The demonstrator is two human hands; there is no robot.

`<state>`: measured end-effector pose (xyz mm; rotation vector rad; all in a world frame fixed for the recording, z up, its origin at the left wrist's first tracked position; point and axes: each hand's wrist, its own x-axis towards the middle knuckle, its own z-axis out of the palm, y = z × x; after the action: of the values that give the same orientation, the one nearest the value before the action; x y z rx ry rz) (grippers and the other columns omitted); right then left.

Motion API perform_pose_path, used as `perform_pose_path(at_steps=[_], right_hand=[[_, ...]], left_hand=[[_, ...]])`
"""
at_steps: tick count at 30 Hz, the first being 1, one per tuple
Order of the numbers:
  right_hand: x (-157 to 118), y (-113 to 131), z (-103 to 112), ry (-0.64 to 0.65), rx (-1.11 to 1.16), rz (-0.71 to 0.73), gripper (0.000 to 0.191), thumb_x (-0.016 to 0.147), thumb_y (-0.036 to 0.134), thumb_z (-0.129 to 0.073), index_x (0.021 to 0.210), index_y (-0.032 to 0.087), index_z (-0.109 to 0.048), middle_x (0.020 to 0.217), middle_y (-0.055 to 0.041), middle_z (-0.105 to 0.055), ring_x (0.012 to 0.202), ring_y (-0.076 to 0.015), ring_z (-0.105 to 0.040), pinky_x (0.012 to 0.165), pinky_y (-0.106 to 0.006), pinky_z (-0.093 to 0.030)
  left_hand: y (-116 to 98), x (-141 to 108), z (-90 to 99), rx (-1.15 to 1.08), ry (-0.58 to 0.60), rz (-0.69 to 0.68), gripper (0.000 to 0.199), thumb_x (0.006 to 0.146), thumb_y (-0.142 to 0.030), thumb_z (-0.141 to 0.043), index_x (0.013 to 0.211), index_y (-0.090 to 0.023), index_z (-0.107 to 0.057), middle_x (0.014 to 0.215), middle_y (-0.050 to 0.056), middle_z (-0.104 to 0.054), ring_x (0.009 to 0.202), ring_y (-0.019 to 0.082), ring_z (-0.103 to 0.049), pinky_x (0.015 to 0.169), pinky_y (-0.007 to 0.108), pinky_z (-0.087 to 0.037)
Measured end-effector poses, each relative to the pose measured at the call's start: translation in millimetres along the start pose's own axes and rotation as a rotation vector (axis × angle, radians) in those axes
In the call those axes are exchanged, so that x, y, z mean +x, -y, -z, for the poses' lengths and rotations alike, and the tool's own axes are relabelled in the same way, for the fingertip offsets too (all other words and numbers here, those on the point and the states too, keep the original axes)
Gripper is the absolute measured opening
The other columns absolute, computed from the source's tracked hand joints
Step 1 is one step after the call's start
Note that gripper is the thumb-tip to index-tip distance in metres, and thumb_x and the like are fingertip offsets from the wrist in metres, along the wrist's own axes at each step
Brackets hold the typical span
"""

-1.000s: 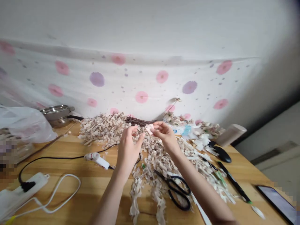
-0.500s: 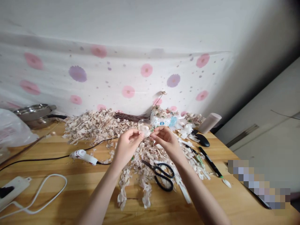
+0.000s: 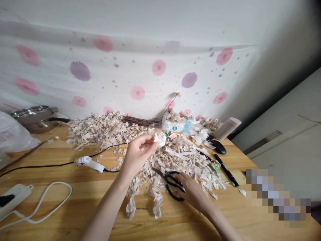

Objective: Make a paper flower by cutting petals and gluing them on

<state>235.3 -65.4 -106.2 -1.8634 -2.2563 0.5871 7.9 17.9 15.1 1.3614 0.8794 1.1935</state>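
Note:
Between thumb and fingers, my left hand (image 3: 141, 150) pinches a whitish petal-like piece (image 3: 159, 138) in front of a clear round container (image 3: 154, 127). My right hand (image 3: 188, 188) is closed on the handles of black scissors (image 3: 173, 195), which lie low over the table with their blades pointing left. Pale dried petal-like scraps (image 3: 183, 150) spread under and around both hands, and two strings of them (image 3: 156, 201) hang toward the front.
A larger scrap pile (image 3: 97, 130), dark twigs (image 3: 140, 120) and a tissue pack (image 3: 175, 126) line the back. At left are a metal pot (image 3: 37, 118), glue gun (image 3: 90, 164) and power strip (image 3: 15, 201). Right: a black pen (image 3: 226, 170), mouse (image 3: 218, 146) and cylinder (image 3: 228, 128).
My right hand has left the whitish piece, moved down toward me and taken hold of the scissors' handles. My left hand still pinches the piece. The view has shifted slightly.

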Motion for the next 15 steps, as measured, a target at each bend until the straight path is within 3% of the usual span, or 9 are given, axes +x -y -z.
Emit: perform_pose_path(at_steps=[6, 11, 15], right_hand=[[5, 1, -5, -0.060, -0.001, -0.013, 0.025, 0.072, 0.018, -0.051, 0.097, 0.015, -0.058, 0.097, -0.0121, -0.061, 0.083, -0.0247, -0.061, 0.073, -0.033, -0.046], [12, -10, 6, -0.360, 0.359, -0.072, 0.013, 0.073, 0.026, -0.056, 0.081, 0.020, -0.048, 0.075, -0.0028, -0.056, 0.062, -0.0173, -0.054, 0.059, -0.028, -0.042], [24, 9, 32, -0.332, 0.701, -0.044, 0.025, 0.089, 0.045, -0.043, 0.086, 0.020, -0.045, 0.061, 0.0010, -0.053, 0.054, -0.0167, -0.056, 0.054, -0.028, -0.044]], left_hand=[[0, 1, 0.6, -0.061, 0.024, 0.075, 0.030, 0.076, -0.036, -0.071, 0.099, -0.017, -0.068, 0.099, 0.006, -0.070, 0.094, 0.018, -0.064, 0.085, 0.026, -0.048], [3, 1, -1.0, -0.056, -0.082, 0.053, 0.031, 0.078, -0.039, -0.068, 0.101, -0.018, -0.067, 0.099, 0.006, -0.069, 0.092, 0.019, -0.063, 0.085, 0.028, -0.046], [6, 4, -3.0, -0.057, -0.171, 0.002, 0.030, 0.076, -0.037, -0.070, 0.099, -0.018, -0.066, 0.094, 0.005, -0.069, 0.092, 0.019, -0.062, 0.083, 0.027, -0.046]])
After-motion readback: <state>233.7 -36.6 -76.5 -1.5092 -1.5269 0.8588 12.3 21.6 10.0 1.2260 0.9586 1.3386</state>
